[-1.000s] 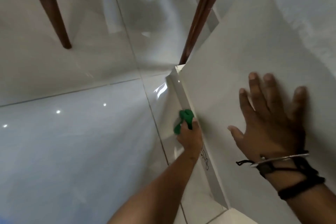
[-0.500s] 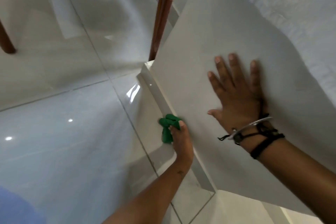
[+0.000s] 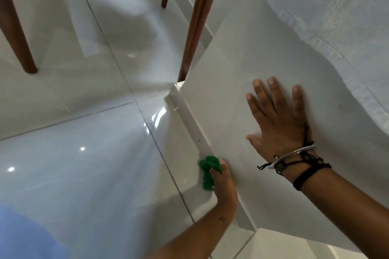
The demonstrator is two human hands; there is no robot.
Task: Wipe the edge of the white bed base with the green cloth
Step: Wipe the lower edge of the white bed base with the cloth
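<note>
White bed base (image 3: 242, 90) edge runs diagonally w/ bare glossy tile floor (image 3: 84, 174) open on its left; 4 brown wooden legs (image 3: 195, 21) stand farther up. 1 green cloth (image 3: 207, 171), bunched, clamped in left hand (image 3: 224, 187) fingers, pressed to the edge's lower stretch. Right hand (image 3: 277, 126) lies flat on the base top, fingers spread apart, holding nothing, beside white bedding (image 3: 336, 17)

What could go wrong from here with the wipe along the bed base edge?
1. The green cloth is bunched small in the left hand, so bare fingers may rub the white bed base edge instead.
2. The right hand lies flat on the base top and could leave smudges.
3. The glossy floor could be slippery underfoot.
</note>
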